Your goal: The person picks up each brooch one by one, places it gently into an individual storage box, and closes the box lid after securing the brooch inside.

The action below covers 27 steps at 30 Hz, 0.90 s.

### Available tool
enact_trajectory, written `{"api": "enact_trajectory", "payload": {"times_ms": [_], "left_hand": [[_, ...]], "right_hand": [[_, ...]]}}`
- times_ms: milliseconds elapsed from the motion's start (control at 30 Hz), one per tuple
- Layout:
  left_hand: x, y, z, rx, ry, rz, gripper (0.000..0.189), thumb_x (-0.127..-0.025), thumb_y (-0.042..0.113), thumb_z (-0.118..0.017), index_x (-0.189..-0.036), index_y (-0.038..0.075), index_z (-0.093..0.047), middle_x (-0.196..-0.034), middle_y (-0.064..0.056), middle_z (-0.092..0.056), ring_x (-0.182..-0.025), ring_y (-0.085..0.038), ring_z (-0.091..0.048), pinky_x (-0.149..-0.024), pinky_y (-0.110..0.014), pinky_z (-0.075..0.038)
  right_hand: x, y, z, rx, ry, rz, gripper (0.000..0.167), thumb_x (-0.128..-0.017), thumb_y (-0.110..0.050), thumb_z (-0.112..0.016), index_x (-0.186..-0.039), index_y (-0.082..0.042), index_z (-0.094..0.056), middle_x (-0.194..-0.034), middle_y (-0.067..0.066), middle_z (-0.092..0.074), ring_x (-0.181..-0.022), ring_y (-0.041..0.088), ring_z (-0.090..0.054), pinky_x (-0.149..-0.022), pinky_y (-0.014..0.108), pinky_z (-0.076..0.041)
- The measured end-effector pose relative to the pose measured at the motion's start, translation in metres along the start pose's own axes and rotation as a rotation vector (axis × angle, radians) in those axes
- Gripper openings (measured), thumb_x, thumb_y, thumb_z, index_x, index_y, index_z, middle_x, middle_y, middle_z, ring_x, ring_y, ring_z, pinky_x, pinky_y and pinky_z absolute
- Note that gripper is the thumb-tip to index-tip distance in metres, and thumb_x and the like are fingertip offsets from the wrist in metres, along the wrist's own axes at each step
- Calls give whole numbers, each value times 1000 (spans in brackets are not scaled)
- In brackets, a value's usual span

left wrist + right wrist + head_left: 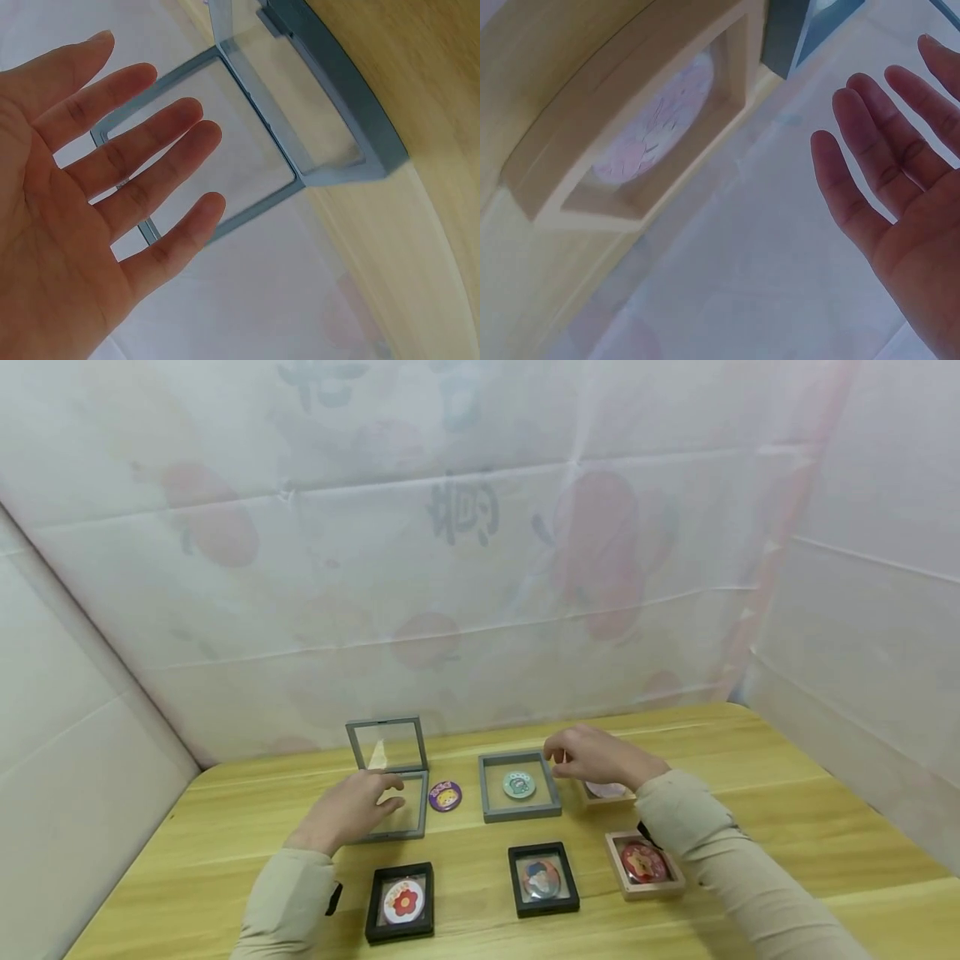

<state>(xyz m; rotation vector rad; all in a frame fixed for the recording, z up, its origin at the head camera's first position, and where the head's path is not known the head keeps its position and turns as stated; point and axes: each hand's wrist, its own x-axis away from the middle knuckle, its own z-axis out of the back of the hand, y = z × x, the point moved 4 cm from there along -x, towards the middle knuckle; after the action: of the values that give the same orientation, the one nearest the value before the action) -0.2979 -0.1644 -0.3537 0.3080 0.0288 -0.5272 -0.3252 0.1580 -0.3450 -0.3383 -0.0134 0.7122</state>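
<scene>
My left hand (348,808) hovers over a grey hinged display frame (386,837), whose lid stands up at the back with its clear film visible. In the left wrist view the fingers (139,146) are spread and hold nothing. A purple button badge (445,796) lies on the table just right of that frame. Farther right, a grey frame (522,814) lies flat with a green round badge (519,785) inside. My right hand (603,756) is by its right edge, its fingers (877,146) loose and holding nothing. Partly hidden beneath is a pink frame (652,142) with a pale pink badge.
Nearer on the wooden table (247,860) stand a black frame (401,903) with a red-flower badge, another black frame (543,878) with a round badge, and a pink frame (645,864) with a red badge. A white printed sheet (465,593) hangs behind the table.
</scene>
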Motion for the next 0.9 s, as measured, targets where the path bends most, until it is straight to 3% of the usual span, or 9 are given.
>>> {"api": "enact_trajectory", "payload": {"times_ms": [467, 900], "left_hand": [[8, -14, 5, 14, 0, 32, 22, -97, 12, -69, -115, -1, -72, -115, -17, -71, -103, -35, -68, -88, -52, -54], [15, -30, 2, -24, 24, 74, 23, -96, 14, -70, -113, -2, -72, -112, -18, -71, -92, -31, -69, -84, -52, -55]], "right_hand": [[-3, -4, -1, -29, 16, 4, 12, -96, -5, -67, -106, 0, -73, -90, -1, -68, -80, 11, -61, -70, 31, -54], [-13, -12, -8, -25, -18, -9, 13, -95, -9, -70, -106, -2, -73, -92, -1, -68, -82, 12, -62, -74, 33, -54]]}}
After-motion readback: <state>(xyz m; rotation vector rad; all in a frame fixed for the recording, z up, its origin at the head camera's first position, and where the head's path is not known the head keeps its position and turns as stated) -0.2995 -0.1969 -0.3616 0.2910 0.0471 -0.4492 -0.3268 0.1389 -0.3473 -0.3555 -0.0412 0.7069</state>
